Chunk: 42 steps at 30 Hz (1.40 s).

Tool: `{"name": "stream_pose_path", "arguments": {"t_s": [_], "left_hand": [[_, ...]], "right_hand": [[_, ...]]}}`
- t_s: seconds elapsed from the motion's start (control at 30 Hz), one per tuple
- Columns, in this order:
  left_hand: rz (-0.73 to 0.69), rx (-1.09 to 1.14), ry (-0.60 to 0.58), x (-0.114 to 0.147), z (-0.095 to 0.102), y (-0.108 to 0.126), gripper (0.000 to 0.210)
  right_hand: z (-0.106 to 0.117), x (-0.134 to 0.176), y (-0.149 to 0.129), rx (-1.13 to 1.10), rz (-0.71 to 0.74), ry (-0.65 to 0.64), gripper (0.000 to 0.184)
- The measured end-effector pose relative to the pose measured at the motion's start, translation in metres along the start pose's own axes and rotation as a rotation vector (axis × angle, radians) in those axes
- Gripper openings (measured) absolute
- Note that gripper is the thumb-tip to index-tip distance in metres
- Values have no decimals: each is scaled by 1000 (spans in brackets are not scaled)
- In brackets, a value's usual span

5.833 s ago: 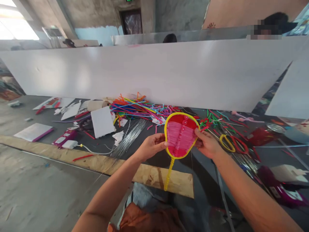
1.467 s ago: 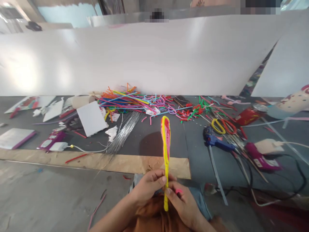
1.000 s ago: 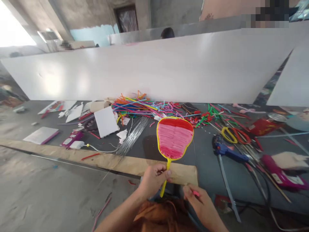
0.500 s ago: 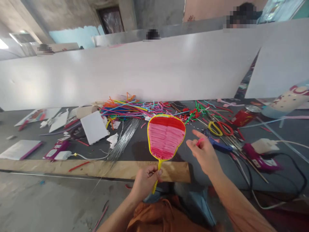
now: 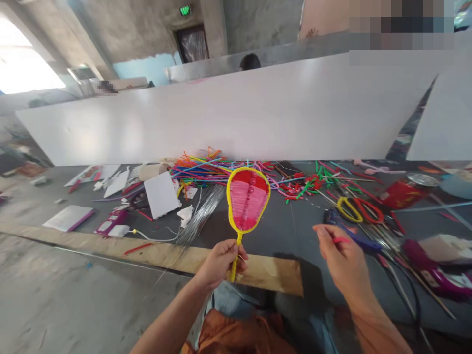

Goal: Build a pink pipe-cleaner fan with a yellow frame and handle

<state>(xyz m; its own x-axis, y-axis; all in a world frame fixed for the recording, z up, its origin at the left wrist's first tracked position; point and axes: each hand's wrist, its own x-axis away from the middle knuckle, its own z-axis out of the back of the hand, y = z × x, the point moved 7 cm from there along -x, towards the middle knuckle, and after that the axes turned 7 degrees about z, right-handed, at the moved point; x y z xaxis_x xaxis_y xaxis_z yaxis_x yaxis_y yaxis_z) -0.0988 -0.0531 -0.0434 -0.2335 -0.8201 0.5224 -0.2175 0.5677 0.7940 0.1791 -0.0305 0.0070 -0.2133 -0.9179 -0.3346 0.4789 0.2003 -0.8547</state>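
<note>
My left hand (image 5: 221, 263) is closed round the yellow handle of a small hand fan (image 5: 243, 204), holding it upright above the table. Its face is red at the top and pink below, edged in fuzzy yellow, with a row of shiny beads down the middle. To the right, apart from the fan, my right hand (image 5: 344, 258) is closed, with a short pink strip (image 5: 341, 240) showing between the fingers. Whether that strip is pipe cleaner cannot be made out. Just beyond this hand lie a blue-handled tool (image 5: 365, 241) and scissors with yellow and red handles (image 5: 349, 210).
Coloured pipe cleaners (image 5: 199, 169) lie heaped at the back, beside a bundle of thin wires (image 5: 204, 211). A red can (image 5: 409, 191) and a purple box (image 5: 431, 270) stand at right. A white square block (image 5: 160, 194) is at left. A white panel (image 5: 221, 118) rises behind.
The fan has turned, so its beaded side now shows. My right hand has drawn away to the right and lower, its fingers more closed. The view has shifted left.
</note>
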Motion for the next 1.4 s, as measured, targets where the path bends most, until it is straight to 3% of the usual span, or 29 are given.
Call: {"name": "stream_pose_path", "arguments": {"t_s": [0.23,0.37,0.53,0.63,0.73,0.87,1.03,1.13,1.3,1.4], "left_hand": [[173,269,-203,-13,-6,-6,20],[253,289,-240,-14,-14,-19,17],[288,254,-203,-16,-15,-28,17],[306,4,-119,-12,-7,-25,33],[215,-453,-35,-5,7,-8,44],[-106,-1106,202,5,26,31,38],[-503,-1538,365,1,28,55,40],[-593,-1722,371,-12,24,55,45],[-589,-1835,212,-27,16,46,50],[-585,-1862,168,-31,16,42,54]], "right_hand": [[-22,33,1,50,-36,-290,43],[-23,43,4,27,-88,-319,40],[-22,51,14,17,-180,-324,45],[-22,56,19,14,-199,-340,47],[-21,59,20,34,-192,-385,43],[-16,53,15,82,-79,-439,43],[-20,28,9,231,103,-506,31],[-45,12,6,415,226,-627,40],[-96,1,-2,753,415,-895,56],[-112,1,-7,849,484,-999,58]]}}
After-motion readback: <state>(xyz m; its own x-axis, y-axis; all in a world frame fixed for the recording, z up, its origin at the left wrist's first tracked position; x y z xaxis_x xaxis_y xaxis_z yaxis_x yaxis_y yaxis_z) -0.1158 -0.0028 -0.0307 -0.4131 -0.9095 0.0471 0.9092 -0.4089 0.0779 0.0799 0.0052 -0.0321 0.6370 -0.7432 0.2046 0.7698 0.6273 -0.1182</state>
